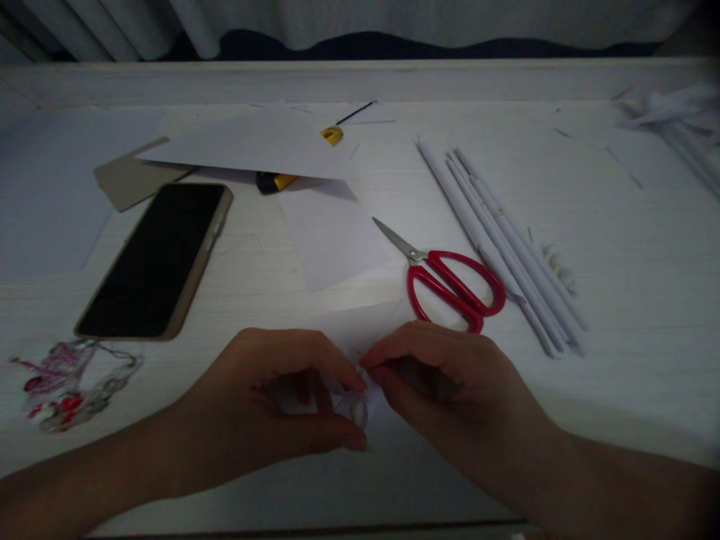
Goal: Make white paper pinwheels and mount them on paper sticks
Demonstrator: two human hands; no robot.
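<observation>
- Beyond the left wrist, a phone (151,259) is laid flat.
- In the left hand (250,397), curled with thumb and fingers slightly apart, a white paper roll (358,411) is held.
- By the right hand (464,390), fingertips pinched together, the roll's upper edge seems gripped; that edge is apparently being worked, and a steady left hold is called for.
- Beyond the right hand, scissors (444,281) and paper tubes (495,232) are laid.

The pale oval piece (358,411) at the left hand (241,394) looks smooth. Rolled tubes (505,256) are matt white paper; the scissors (415,256) join metal blades (397,238) to glossy red plastic handles (457,286). The smartphone screen (154,259) is glassy, the worktop (635,300) wood-grained, the curtain (337,22) matt cloth.
</observation>
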